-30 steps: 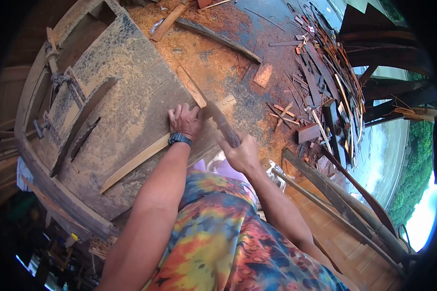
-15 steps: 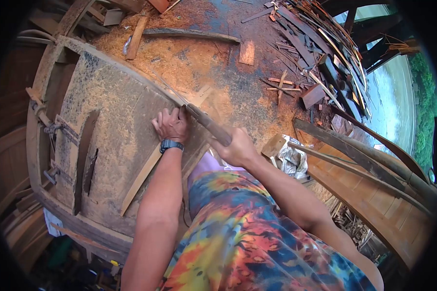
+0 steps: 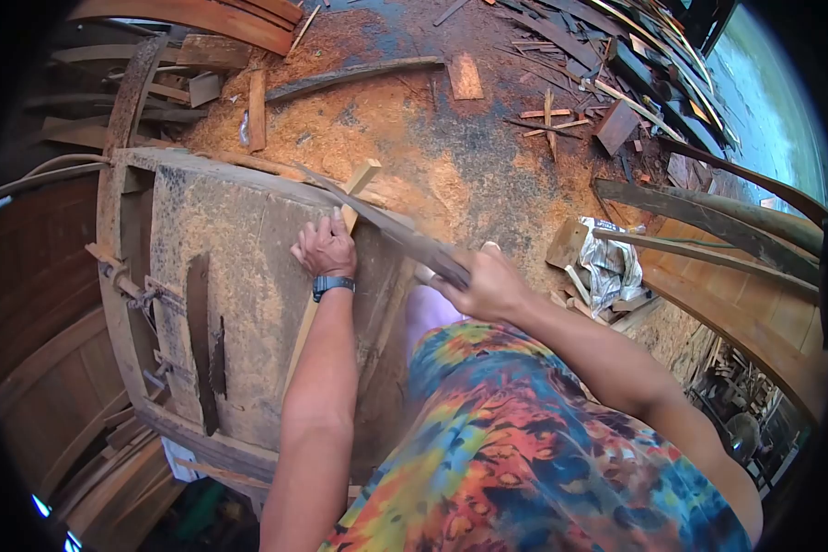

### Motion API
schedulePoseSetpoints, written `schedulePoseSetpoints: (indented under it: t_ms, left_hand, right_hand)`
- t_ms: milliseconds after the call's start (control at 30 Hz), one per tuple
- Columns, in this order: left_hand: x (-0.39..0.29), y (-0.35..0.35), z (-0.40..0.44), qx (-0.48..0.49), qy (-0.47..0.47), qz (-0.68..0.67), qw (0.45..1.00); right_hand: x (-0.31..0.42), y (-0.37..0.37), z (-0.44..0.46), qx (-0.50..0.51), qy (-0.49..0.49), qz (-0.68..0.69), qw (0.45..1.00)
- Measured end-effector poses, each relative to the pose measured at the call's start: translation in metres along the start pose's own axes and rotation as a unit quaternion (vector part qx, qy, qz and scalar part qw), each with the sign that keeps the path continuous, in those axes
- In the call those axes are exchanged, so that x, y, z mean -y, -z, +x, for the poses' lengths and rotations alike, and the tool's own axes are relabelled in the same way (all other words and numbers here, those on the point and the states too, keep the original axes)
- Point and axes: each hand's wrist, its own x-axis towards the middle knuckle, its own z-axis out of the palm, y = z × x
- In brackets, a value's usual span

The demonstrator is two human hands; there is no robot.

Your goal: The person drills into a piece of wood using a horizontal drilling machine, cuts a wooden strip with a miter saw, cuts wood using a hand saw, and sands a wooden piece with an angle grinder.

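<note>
My left hand [image 3: 326,247], with a watch on its wrist, presses down on a narrow wooden strip [image 3: 365,175]. The strip lies across the worn workbench [image 3: 239,313], and its far end sticks out past the bench edge. My right hand [image 3: 489,283] is closed around the grip of a handsaw [image 3: 385,224]. Its long dark blade crosses the strip just beyond the fingers of my left hand, and the tip points away to the upper left. Whether the teeth touch the wood I cannot make out.
A clamp-like fitting [image 3: 143,299] and a dark board piece [image 3: 199,340] sit at the bench's left. Sawdust covers the floor [image 3: 386,138]. Scrap wood [image 3: 570,55] is heaped at the upper right. A white plastic bag [image 3: 612,267] and a large planked panel [image 3: 736,313] are at right.
My right hand has drawn the saw back toward the right, showing more blade. My left hand stays on the strip. The whole view has shifted slightly.
</note>
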Motion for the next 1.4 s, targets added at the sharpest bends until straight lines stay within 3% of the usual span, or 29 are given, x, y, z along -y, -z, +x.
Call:
schedulePoseSetpoints:
  t_ms: [100,167,233,367,467,567,667,833,900,1000,1133,1233,1300,1333,1400]
  left_hand:
    - [-0.001,-0.001,0.0,-0.01,0.01,0.01,1.0]
    - [0.006,0.002,-0.003,0.012,0.022,0.015,1.0]
    - [0.003,-0.002,0.001,0.01,0.018,0.003,1.0]
    - [-0.005,0.006,0.003,0.013,0.039,-0.026,0.999]
    - [0.0,0.027,-0.003,-0.001,0.068,-0.094,0.993]
    - [0.022,0.049,-0.048,-0.059,0.195,-0.056,0.977]
    - [0.057,0.076,-0.117,-0.083,0.247,0.014,0.965]
    - [0.123,0.115,-0.199,-0.036,0.259,0.018,0.965]
    - [0.137,0.121,-0.207,0.058,0.286,0.024,0.956]
    - [0.149,0.132,-0.209,0.077,0.228,0.008,0.971]
    - [0.161,0.136,-0.247,0.011,0.269,-0.084,0.959]
    - [0.157,0.146,-0.304,-0.008,0.35,-0.206,0.914]
    - [0.152,0.147,-0.343,-0.003,0.425,-0.492,0.76]
    - [0.145,0.154,-0.359,-0.007,0.443,-0.541,0.715]
    - [0.119,0.178,-0.381,-0.025,0.492,-0.602,0.628]
  right_hand:
    - [-0.015,-0.028,0.061,-0.046,-0.003,-0.007,0.999]
    - [-0.036,-0.014,0.021,-0.095,0.044,0.114,0.988]
    - [-0.045,0.016,-0.014,-0.128,0.058,0.111,0.984]
    - [-0.11,0.047,-0.056,-0.147,-0.01,0.122,0.982]
    - [-0.151,0.052,-0.099,-0.132,-0.038,0.33,0.934]
    - [-0.166,0.055,-0.131,-0.161,-0.064,0.434,0.884]
    - [-0.173,0.053,-0.148,-0.175,-0.074,0.435,0.88]
    - [-0.145,0.051,-0.137,-0.138,-0.01,0.43,0.892]
    - [-0.128,0.049,-0.12,-0.1,0.038,0.422,0.9]
    - [-0.087,0.042,-0.105,-0.078,0.1,0.392,0.911]
    - [-0.033,0.014,-0.116,-0.037,0.181,0.248,0.951]
    - [-0.027,-0.03,-0.112,-0.007,0.222,0.156,0.962]
    - [-0.028,-0.056,-0.103,-0.031,0.255,0.093,0.962]
    - [-0.02,-0.062,-0.098,-0.031,0.284,-0.016,0.958]
    - [-0.023,-0.092,-0.077,-0.038,0.348,-0.094,0.932]
